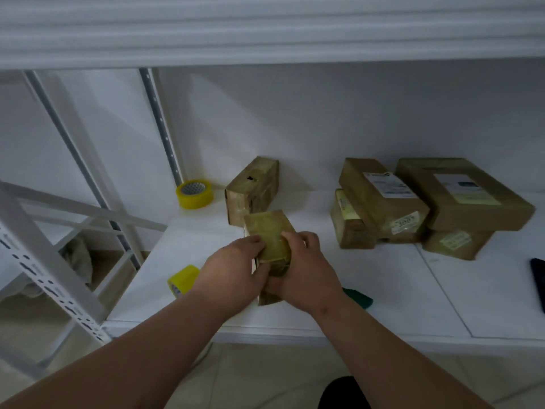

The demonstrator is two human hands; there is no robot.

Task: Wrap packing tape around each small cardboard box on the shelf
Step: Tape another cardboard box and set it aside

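Both hands meet on one small cardboard box [269,240] near the front edge of the shelf [383,290], roughly midway along the part in view. The left hand [233,267] clasps the box's left side with fingers curled over its top, and the right hand [300,261] clasps the right side, fingers curled onto the glossy taped face. The box is tilted up on its near end — probably so that a strip can be pressed flat and the next face brought round. Its top already shines yellowish with tape, so I judge this box to be well along.

A yellow tape roll [183,280] lies on its side at the front-left corner of the shelf, just beside the left wrist, within easy reach for the next strip. A second tape roll [194,193] stands near the back edge by the upright post [165,128]. Just behind the held box another taped box [253,188] stands on end, seemingly set aside as finished. Toward the right a pile of labelled boxes [427,202] is stacked two high, well apart from the hands — whether fully taped I cannot tell. Something green [358,296] shows past the right wrist.
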